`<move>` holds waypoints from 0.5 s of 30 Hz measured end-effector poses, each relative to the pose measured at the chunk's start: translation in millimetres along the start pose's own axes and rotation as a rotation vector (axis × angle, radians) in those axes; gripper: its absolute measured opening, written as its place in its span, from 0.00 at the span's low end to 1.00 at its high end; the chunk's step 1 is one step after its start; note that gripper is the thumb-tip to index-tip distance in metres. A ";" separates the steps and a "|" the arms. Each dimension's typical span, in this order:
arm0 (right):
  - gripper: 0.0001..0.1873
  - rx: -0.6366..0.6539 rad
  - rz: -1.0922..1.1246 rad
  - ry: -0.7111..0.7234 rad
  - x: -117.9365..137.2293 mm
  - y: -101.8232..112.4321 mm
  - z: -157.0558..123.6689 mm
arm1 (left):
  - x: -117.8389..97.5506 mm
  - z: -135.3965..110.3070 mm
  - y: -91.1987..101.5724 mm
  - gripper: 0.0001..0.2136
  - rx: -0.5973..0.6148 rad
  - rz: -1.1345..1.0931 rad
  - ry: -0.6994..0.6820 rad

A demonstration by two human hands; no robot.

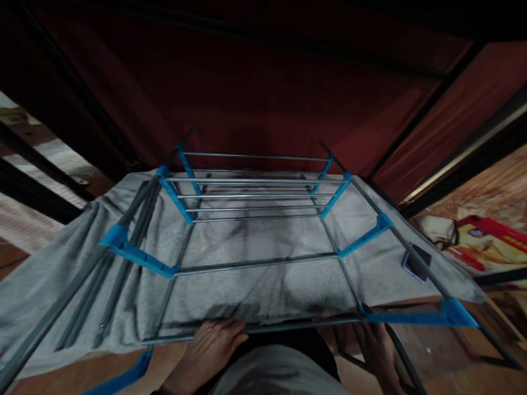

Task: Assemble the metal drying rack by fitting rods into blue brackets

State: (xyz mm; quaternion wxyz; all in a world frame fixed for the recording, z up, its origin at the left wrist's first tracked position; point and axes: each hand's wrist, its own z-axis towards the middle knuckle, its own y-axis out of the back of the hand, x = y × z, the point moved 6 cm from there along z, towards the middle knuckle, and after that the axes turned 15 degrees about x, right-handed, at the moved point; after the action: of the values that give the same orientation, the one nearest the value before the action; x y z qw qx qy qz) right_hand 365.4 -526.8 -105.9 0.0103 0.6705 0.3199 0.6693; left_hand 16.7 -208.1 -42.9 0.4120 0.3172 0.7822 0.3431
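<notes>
A rack frame of grey metal tubes and blue plastic brackets stands on a grey cloth. My left hand (216, 345) is closed over the nearest crossbar (284, 328), left of its middle. That bar's left end lies just above a blue bracket (119, 379) at the lower left; whether they are joined I cannot tell. At the bar's right end, my right hand (377, 345) is closed at the corner where a blue bracket (420, 317) meets the tubes, its fingers partly hidden under the joint. Farther back, several crossbars (257, 196) span between blue brackets.
Loose grey tubes (119, 285) lie on the left of the grey cloth (247, 241). A phone (416, 263) rests on the cloth at right. Beyond it is a red and yellow package (486, 241). Dark red fabric (255, 88) hangs behind the rack.
</notes>
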 end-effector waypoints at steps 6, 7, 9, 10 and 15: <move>0.25 0.066 0.150 -0.023 -6.5 -10.6 2.7 | 31.1 0.6 10.0 0.18 -0.045 0.028 0.112; 0.26 0.055 0.161 -0.028 -5.8 -11.8 1.6 | 32.5 2.1 12.7 0.17 -0.035 0.013 0.124; 0.27 0.034 0.169 -0.039 -6.6 -15.8 -3.4 | 32.0 5.1 18.6 0.18 -0.006 -0.027 0.137; 0.26 0.035 0.182 -0.056 -9.4 -19.7 -7.4 | 31.1 6.1 22.1 0.18 -0.002 -0.045 0.145; 0.23 0.081 0.354 -0.218 -33.0 -55.4 -38.3 | 28.4 7.2 37.5 0.20 -0.062 -0.079 0.197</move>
State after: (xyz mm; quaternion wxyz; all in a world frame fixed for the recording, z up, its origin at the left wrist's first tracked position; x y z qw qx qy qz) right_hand 311.1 -513.2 -155.8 -0.1001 0.7845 0.2208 0.5708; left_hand 17.8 -162.8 -28.2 0.3559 0.2379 0.8198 0.3805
